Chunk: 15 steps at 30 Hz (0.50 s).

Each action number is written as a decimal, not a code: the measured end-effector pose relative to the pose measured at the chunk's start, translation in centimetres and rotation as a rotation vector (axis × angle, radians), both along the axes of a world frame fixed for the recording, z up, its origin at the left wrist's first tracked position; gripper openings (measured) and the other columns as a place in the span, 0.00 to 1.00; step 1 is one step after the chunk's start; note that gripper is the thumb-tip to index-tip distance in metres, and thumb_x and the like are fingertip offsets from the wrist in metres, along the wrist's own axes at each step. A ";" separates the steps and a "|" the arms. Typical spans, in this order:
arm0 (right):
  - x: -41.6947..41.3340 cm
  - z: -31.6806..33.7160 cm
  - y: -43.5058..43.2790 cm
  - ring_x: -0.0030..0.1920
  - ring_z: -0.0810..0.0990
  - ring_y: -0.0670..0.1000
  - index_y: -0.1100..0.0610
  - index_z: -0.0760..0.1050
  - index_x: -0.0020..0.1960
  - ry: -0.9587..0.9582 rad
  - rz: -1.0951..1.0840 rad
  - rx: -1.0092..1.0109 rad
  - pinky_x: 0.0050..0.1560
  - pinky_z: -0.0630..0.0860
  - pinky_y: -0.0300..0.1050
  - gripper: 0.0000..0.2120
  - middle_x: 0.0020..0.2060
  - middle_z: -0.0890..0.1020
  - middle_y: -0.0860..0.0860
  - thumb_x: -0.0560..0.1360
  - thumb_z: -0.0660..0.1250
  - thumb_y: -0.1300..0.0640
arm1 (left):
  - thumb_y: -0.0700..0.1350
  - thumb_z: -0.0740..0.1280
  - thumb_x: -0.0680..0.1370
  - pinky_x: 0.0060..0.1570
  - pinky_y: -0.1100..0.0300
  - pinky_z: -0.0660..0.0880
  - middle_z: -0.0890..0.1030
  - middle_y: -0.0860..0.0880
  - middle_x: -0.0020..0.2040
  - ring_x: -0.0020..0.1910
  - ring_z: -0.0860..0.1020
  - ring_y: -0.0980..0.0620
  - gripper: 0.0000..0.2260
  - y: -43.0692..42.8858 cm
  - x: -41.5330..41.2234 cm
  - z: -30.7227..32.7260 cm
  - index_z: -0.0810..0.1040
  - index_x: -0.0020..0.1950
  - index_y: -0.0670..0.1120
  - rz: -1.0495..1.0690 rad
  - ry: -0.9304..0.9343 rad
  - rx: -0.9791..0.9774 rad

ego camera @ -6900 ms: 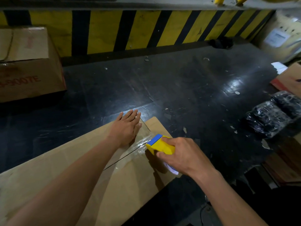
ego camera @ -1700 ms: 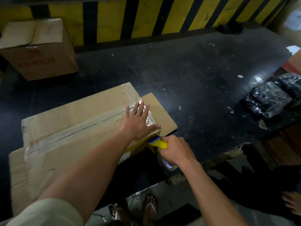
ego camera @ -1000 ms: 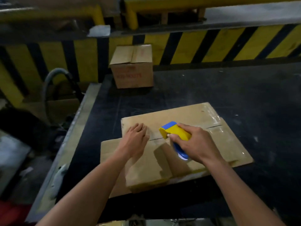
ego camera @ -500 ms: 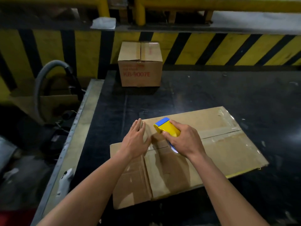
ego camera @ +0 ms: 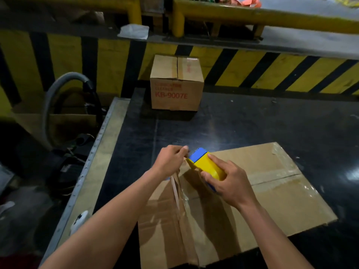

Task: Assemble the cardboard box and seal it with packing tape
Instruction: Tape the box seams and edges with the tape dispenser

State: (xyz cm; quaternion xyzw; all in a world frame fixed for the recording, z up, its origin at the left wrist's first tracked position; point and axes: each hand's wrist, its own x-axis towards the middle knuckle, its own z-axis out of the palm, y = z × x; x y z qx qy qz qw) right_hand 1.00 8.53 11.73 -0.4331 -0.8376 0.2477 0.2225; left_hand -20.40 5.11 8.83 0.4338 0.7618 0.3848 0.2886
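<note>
On the table (ego camera: 242,125) sit two boxes (ego camera: 272,200) (ego camera: 175,94), one dispenser (ego camera: 206,166) in right hand (ego camera: 229,183).

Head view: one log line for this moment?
left hand: pinches tape strip | right hand: grips tape dispenser | cardboard box: on table, seam taped

Left hand (ego camera: 171,161) pinching, right hand (ego camera: 228,184) gripping

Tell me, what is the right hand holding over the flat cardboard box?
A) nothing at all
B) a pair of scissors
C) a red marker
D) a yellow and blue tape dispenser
D: the right hand has its grip around the yellow tape dispenser with the blue tip, just above the cardboard box.
</note>
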 end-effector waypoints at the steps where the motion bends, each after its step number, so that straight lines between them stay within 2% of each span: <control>1: -0.2 0.0 0.0 0.38 0.76 0.49 0.43 0.73 0.71 0.010 0.011 0.015 0.40 0.70 0.40 0.30 0.39 0.77 0.50 0.71 0.73 0.40 | 0.54 0.62 0.84 0.42 0.57 0.78 0.86 0.46 0.43 0.41 0.83 0.49 0.18 0.6 -0.2 0.8 0.87 0.53 0.44 -0.011 -0.159 -0.016; 4: -0.6 0.2 0.4 0.38 0.75 0.46 0.43 0.72 0.71 0.035 0.031 0.047 0.38 0.70 0.36 0.30 0.39 0.77 0.49 0.71 0.73 0.40 | 0.51 0.66 0.83 0.41 0.60 0.81 0.84 0.45 0.42 0.39 0.82 0.50 0.14 1.3 -1.0 2.2 0.85 0.55 0.41 -0.104 -0.480 -0.059; 8: -0.7 0.9 0.8 0.42 0.76 0.44 0.42 0.71 0.71 0.082 0.051 0.034 0.38 0.70 0.32 0.31 0.43 0.78 0.49 0.71 0.73 0.39 | 0.56 0.65 0.82 0.57 0.50 0.78 0.83 0.43 0.54 0.52 0.80 0.46 0.15 1.9 -2.9 1.2 0.84 0.60 0.48 -0.142 -0.684 -0.162; 11: -0.9 1.2 0.8 0.45 0.76 0.43 0.40 0.71 0.70 0.128 0.049 0.011 0.39 0.72 0.32 0.30 0.45 0.79 0.47 0.70 0.71 0.36 | 0.53 0.64 0.83 0.63 0.48 0.76 0.81 0.39 0.64 0.59 0.79 0.42 0.16 1.9 -4.1 0.8 0.82 0.65 0.47 -0.146 -0.785 -0.214; 13: -1.0 1.4 0.8 0.46 0.77 0.43 0.39 0.71 0.70 0.149 0.048 0.001 0.39 0.73 0.35 0.31 0.45 0.78 0.46 0.69 0.69 0.33 | 0.49 0.64 0.83 0.60 0.50 0.76 0.81 0.40 0.63 0.60 0.79 0.44 0.18 1.7 -4.7 1.0 0.78 0.70 0.42 -0.233 -0.841 -0.250; 15: -1.2 1.5 0.7 0.46 0.76 0.43 0.41 0.72 0.70 0.154 0.054 -0.003 0.38 0.74 0.35 0.32 0.45 0.79 0.46 0.69 0.69 0.33 | 0.48 0.64 0.84 0.57 0.53 0.78 0.82 0.43 0.59 0.58 0.80 0.47 0.18 1.6 -5.1 1.3 0.77 0.70 0.40 -0.291 -0.910 -0.261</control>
